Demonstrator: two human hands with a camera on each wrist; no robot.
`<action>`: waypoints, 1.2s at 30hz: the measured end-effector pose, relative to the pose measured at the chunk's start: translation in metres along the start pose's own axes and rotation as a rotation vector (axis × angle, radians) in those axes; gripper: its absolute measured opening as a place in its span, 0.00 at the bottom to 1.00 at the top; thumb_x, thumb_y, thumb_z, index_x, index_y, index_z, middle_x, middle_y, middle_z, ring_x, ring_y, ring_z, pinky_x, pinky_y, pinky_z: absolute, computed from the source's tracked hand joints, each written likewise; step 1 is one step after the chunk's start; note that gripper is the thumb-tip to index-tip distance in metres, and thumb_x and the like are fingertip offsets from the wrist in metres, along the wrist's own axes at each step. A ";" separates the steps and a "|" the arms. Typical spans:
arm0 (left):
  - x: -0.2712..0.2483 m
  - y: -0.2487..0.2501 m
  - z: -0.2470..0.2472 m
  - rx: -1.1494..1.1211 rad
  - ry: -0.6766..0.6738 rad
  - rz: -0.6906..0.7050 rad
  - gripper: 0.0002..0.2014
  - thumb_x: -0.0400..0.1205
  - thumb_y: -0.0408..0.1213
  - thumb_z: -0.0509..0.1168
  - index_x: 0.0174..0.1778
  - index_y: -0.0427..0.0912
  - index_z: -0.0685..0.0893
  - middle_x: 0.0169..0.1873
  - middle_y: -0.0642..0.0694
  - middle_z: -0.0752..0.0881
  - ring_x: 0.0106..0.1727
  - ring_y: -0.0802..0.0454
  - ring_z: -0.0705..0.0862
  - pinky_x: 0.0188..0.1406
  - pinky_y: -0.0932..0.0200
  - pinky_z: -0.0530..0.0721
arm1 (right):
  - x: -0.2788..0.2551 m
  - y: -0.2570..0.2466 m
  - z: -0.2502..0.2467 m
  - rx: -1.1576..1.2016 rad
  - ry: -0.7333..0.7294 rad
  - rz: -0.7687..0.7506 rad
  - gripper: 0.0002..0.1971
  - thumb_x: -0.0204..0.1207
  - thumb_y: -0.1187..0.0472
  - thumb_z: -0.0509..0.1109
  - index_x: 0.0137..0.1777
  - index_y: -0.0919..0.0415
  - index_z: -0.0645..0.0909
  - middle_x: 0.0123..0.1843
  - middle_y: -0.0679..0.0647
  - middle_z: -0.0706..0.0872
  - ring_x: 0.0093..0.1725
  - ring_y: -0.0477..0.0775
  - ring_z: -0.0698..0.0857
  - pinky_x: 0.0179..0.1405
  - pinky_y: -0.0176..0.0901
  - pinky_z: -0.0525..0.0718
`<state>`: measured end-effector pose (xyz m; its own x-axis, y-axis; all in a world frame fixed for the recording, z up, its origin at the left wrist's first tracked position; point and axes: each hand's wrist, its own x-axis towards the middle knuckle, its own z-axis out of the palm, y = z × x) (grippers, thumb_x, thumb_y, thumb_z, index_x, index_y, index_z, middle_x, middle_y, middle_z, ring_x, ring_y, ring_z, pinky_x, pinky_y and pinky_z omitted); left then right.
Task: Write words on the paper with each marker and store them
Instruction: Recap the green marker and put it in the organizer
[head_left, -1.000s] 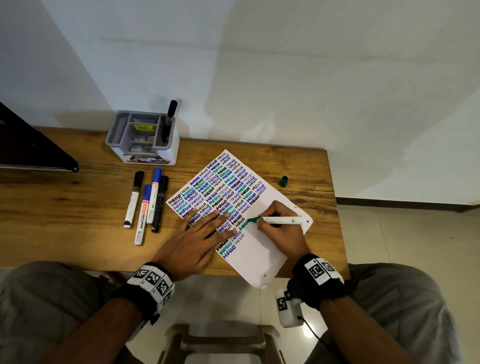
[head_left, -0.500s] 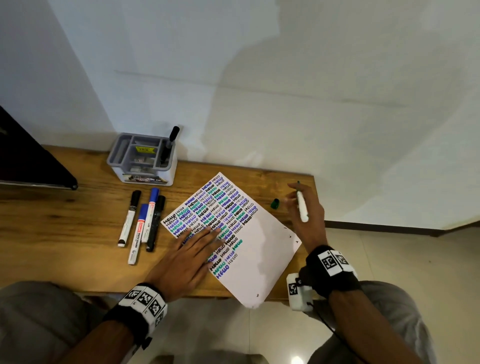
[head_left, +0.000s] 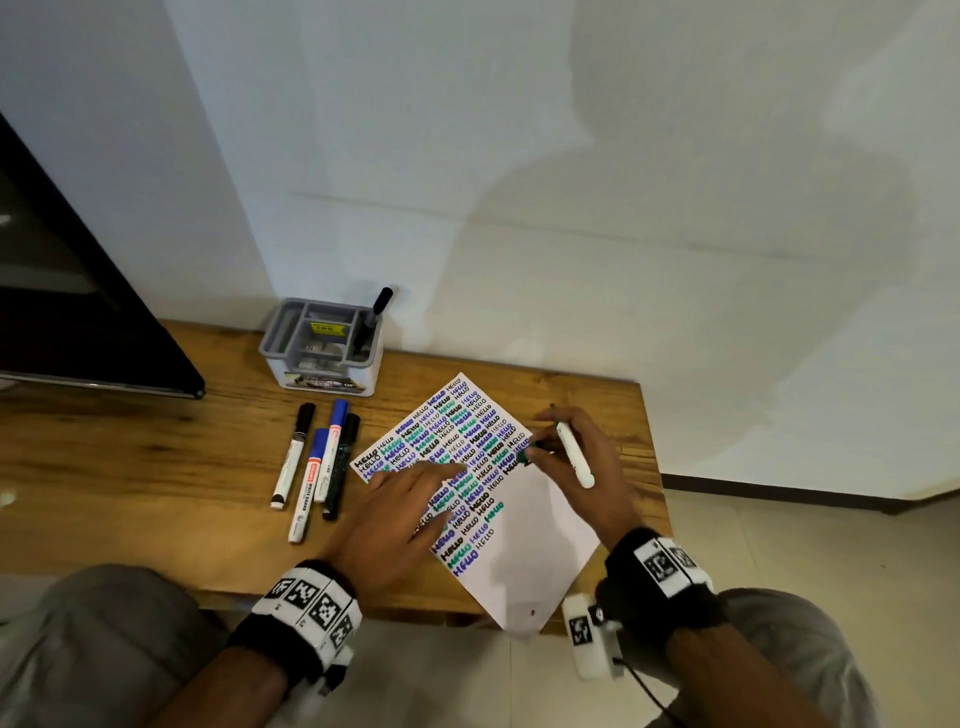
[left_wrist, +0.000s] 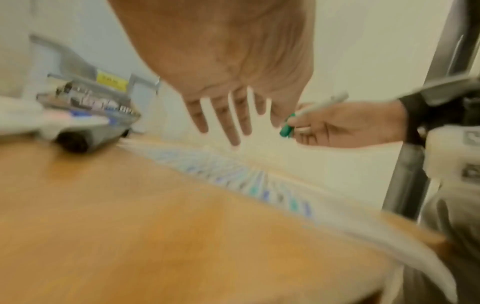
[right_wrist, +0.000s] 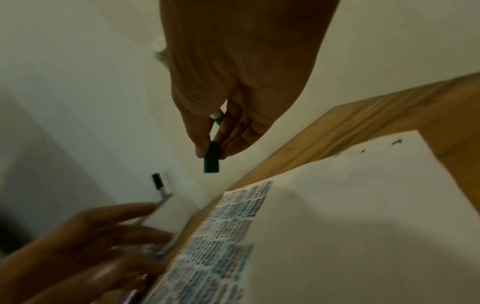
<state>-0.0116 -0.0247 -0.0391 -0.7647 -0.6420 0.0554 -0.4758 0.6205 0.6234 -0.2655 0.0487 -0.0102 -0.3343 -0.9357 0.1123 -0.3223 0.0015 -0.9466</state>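
My right hand (head_left: 540, 447) grips the white-barrelled green marker (head_left: 574, 457) and pinches its green cap (right_wrist: 211, 157) between thumb and fingertip, over the right edge of the paper (head_left: 535, 540). The cap looks apart from the marker's tip in the right wrist view. My left hand (head_left: 410, 499) hovers over the written rows with fingers straight and spread, holding nothing. The paper lies slanted on the wooden table (head_left: 156, 467), filled with rows of "HELLO" in black, blue and green. Its near corner hangs over the table's front edge.
A grey organizer (head_left: 322, 348) stands at the back against the wall with one black marker (head_left: 375, 314) upright in it. Several capped markers (head_left: 322, 462) lie side by side left of the paper. A dark screen (head_left: 78, 312) sits at far left.
My right hand stopped writing, reached right to the green cap on the table, picked it up and came back over the paper's edge. My left hand lifted off the paper.
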 end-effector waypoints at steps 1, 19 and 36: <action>0.003 0.009 -0.010 -0.066 -0.018 -0.036 0.23 0.86 0.51 0.62 0.77 0.64 0.66 0.70 0.63 0.78 0.69 0.66 0.76 0.72 0.53 0.73 | -0.011 -0.012 0.006 0.077 -0.023 0.001 0.17 0.78 0.69 0.78 0.64 0.57 0.81 0.52 0.55 0.91 0.55 0.57 0.92 0.53 0.50 0.92; -0.031 0.024 -0.030 -0.749 0.199 -0.377 0.12 0.75 0.29 0.78 0.49 0.46 0.85 0.48 0.47 0.92 0.52 0.49 0.90 0.59 0.41 0.88 | -0.065 -0.062 0.046 0.396 -0.050 0.196 0.15 0.88 0.56 0.62 0.66 0.58 0.87 0.54 0.57 0.91 0.50 0.55 0.89 0.53 0.49 0.90; -0.027 0.024 -0.028 -0.648 0.146 -0.264 0.11 0.77 0.31 0.76 0.51 0.50 0.86 0.48 0.57 0.90 0.53 0.56 0.88 0.56 0.56 0.86 | -0.064 -0.048 0.054 0.335 -0.164 0.222 0.07 0.83 0.69 0.71 0.56 0.72 0.80 0.45 0.63 0.93 0.44 0.56 0.93 0.45 0.42 0.90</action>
<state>0.0101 -0.0057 -0.0037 -0.5719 -0.8158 -0.0856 -0.2486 0.0730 0.9658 -0.1804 0.0895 0.0113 -0.2095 -0.9693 -0.1285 0.0561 0.1193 -0.9913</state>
